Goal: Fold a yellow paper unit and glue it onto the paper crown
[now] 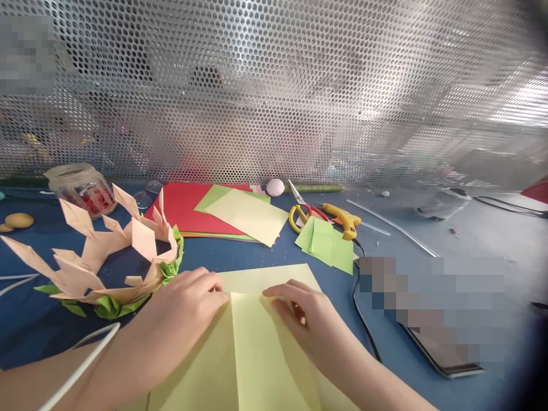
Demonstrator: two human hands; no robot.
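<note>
A pale yellow sheet of paper (257,348) lies on the blue table in front of me, with its near part folded up over the far part. My left hand (180,319) rests on the sheet's left side, fingers curled and pressing at the fold's top edge. My right hand (303,317) lies flat on the right side, fingers stretched toward the left along the same edge. Neither hand lifts the paper off the table.
A peach paper lotus with green leaves (107,257) sits at left, a glass jar (81,185) behind it. Red and yellow sheets (222,214), scissors (299,214), a yellow glue gun (342,220), green squares (327,242) and a phone (445,357) lie beyond. Perforated metal screen at back.
</note>
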